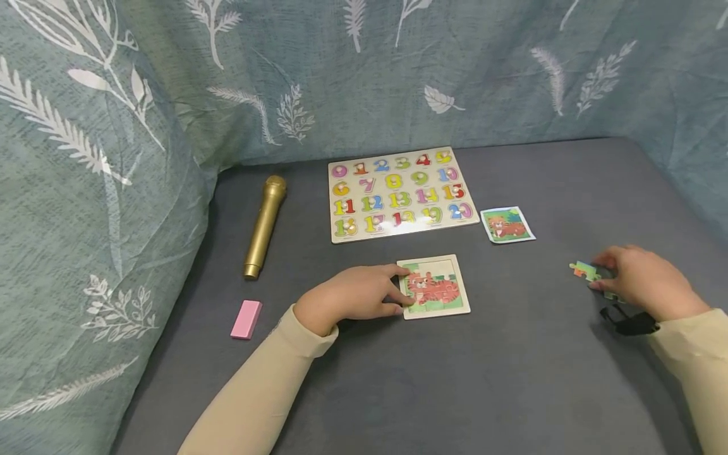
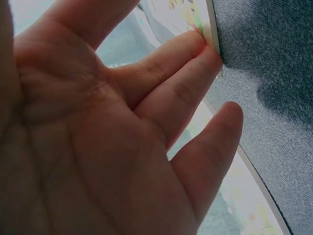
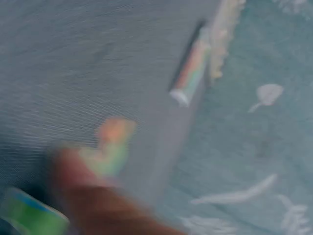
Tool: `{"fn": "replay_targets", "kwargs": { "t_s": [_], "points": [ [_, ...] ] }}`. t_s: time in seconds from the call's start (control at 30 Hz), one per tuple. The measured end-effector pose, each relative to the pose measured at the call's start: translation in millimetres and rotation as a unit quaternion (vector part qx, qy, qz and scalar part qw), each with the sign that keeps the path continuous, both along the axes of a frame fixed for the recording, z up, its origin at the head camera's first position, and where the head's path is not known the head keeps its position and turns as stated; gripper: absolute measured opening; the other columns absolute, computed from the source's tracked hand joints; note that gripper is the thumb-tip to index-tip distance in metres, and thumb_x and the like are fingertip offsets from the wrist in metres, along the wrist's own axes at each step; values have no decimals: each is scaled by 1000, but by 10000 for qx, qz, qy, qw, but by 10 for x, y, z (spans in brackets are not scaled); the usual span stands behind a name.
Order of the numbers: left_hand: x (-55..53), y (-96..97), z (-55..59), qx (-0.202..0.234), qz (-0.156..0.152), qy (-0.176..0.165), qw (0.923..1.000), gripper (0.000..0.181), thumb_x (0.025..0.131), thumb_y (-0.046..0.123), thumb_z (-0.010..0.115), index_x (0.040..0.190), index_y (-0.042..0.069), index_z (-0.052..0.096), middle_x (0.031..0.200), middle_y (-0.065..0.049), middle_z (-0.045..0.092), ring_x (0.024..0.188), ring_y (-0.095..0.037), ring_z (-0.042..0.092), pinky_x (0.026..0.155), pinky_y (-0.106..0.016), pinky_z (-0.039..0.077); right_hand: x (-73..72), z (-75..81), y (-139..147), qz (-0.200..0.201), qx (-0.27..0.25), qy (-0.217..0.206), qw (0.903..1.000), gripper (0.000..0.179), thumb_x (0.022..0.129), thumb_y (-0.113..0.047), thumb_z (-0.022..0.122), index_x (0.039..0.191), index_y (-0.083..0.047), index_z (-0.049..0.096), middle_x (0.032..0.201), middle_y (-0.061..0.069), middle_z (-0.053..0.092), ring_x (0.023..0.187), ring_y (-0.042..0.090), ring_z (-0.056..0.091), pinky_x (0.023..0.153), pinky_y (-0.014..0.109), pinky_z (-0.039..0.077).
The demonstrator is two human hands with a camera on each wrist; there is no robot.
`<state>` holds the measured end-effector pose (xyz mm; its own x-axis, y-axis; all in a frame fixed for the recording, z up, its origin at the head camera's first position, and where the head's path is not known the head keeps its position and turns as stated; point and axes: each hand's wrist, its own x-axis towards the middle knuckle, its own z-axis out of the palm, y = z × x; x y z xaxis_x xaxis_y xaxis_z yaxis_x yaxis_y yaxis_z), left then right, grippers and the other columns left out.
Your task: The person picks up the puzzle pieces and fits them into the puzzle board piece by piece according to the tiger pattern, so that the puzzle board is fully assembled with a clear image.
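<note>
My left hand [image 1: 355, 294] rests at the left edge of a small wooden jigsaw puzzle [image 1: 435, 289] with a red tiger picture, its fairly straight fingers touching the frame and pieces. Bare wood shows in the upper part of the tray. In the left wrist view, two fingertips [image 2: 211, 56] meet the puzzle's edge. Off to the right, my right hand [image 1: 648, 281] pinches a green and orange jigsaw piece [image 1: 584, 270] between thumb and fingers. Another green piece [image 1: 612, 296] shows partly under that hand. The right wrist view is blurred, with the pinched piece [image 3: 115, 147] beyond a finger.
A number puzzle board [image 1: 400, 196] lies at the back, with a tiger picture card [image 1: 508, 225] at its right corner. To the left are a gold microphone [image 1: 265, 227] and a pink block [image 1: 246, 320]. Patterned curtain cloth [image 1: 364, 82] borders the dark table [image 1: 455, 392].
</note>
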<state>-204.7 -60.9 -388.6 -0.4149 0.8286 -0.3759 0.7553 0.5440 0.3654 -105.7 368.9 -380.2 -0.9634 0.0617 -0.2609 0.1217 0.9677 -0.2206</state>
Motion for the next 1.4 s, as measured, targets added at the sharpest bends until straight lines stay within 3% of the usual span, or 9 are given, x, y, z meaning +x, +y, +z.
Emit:
{"fn": "replay_targets", "kwargs": {
  "t_s": [0.17, 0.3, 0.4, 0.5, 0.63, 0.73, 0.9, 1.17, 1.4],
  "points": [
    [0, -46, 16, 63, 62, 14, 10000, 34, 103, 30, 71, 137, 28, 72, 165, -7, 41, 150, -23, 41, 112, -41, 44, -85, -110, 100, -22, -617, 17, 9981, 29, 91, -8, 81, 104, 13, 65, 88, 19, 70, 82, 38, 66, 75, 52, 52],
    [-3, -52, 9, 113, 69, 11, 9999, 34, 103, 31, 71, 137, 28, 72, 164, -7, 41, 149, -24, 43, 113, -41, 43, -182, -79, -40, 414, -941, 247, 9944, 21, 87, -5, 83, 88, -1, 62, 78, 1, 65, 71, 19, 59, 66, 34, 47],
    [-3, -47, 2, 134, 5, 2, 9999, 34, 103, 30, 70, 137, 27, 72, 164, -8, 42, 149, -23, 41, 114, -41, 42, -250, -31, -375, 793, -1434, 698, 9840, 25, 86, 2, 82, 85, -9, 60, 77, -4, 62, 70, 13, 57, 63, 27, 45],
    [-4, -41, 9, 143, -18, -6, 9999, 34, 103, 30, 70, 137, 27, 72, 164, -8, 42, 150, -23, 40, 114, -41, 42, -363, 11, -866, 1176, -2060, 1062, 9656, 24, 86, 6, 82, 91, -9, 63, 83, -2, 64, 76, 13, 62, 69, 28, 51],
    [-8, -27, 35, 164, -7, 13, 9999, 33, 103, 30, 70, 136, 27, 73, 163, -8, 42, 150, -24, 41, 113, -41, 44, -579, 3, -1435, 1380, -2672, 862, 9498, 15, 92, 2, 79, 99, -7, 69, 92, 3, 68, 85, 20, 66, 78, 39, 55],
    [-7, -5, 51, 177, -41, 44, 9998, 33, 104, 31, 69, 136, 27, 73, 163, -8, 43, 148, -23, 43, 111, -41, 46, -722, -67, -1658, 1306, -2761, 528, 9508, 8, 96, -1, 76, 99, -7, 73, 93, 5, 69, 86, 21, 65, 77, 41, 54],
    [3, 39, 49, 140, -81, 32, 9999, 32, 104, 31, 69, 136, 27, 73, 162, -9, 44, 145, -23, 47, 110, -41, 46, -857, -223, -1788, 1250, -2513, 171, 9596, 6, 95, -5, 78, 96, -6, 73, 85, 4, 66, 76, 19, 60, 69, 36, 50],
    [6, 42, 52, 72, -28, -12, 10000, 33, 103, 31, 70, 136, 27, 73, 163, -8, 44, 144, -23, 48, 111, -41, 45, -866, -279, -1897, 1373, -2182, 514, 9648, 7, 90, -3, 82, 90, -4, 76, 83, 5, 70, 76, 19, 65, 73, 40, 55],
    [8, 13, 46, 82, 30, -35, 10000, 32, 103, 31, 70, 135, 27, 74, 162, -8, 44, 145, -24, 47, 109, -42, 47, -803, -289, -2017, 1441, -1701, 707, 9723, 6, 89, -3, 83, 94, -7, 83, 95, 6, 60, 81, 22, 63, 73, 40, 55]
  ]
}}
